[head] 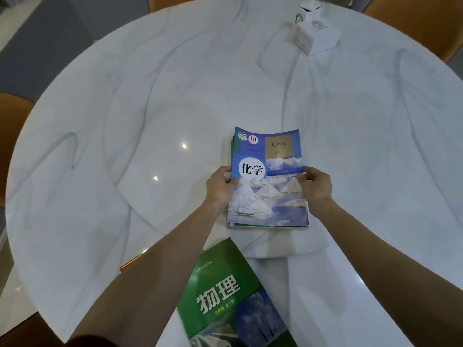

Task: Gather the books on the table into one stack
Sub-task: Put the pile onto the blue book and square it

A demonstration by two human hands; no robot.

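The big round worktop (125, 121) is white with grey lines. Near its middle sits a small stack (268, 221) of books, and the blue book (269, 176) lies on top of it. More book edges peek out under it on the left and at the near end, so part of the job looks done. The green book (233, 291) lies flat by itself, close to the person and near the stack but not touching it. It must go on the stack next. A bit of something red and orange (130, 264) shows beside the left arm; it may be one more book, but most of it is hidden. The left hand (221, 187) holds the blue book's left edge, and the right hand (317, 185) holds its right edge. A white box (315, 36) stands far off.
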